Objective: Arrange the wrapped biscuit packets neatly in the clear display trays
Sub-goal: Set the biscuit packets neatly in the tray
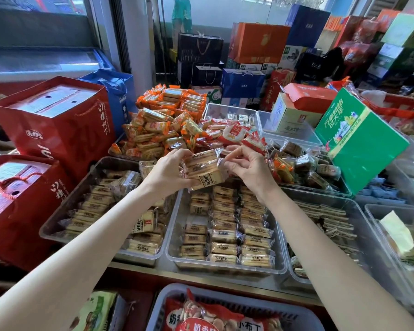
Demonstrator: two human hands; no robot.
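Hands grip pkts over middle tray w/ rowed biscuit pkts.

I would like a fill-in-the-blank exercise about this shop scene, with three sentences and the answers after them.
1. Both hands, the left hand and the right hand, hold a stack of ____ packets.
2. The stack is held above the middle clear tray, where packets lie in ____ columns.
3. The tilted box to the right is mainly ____.

Missing words: biscuit; three; green
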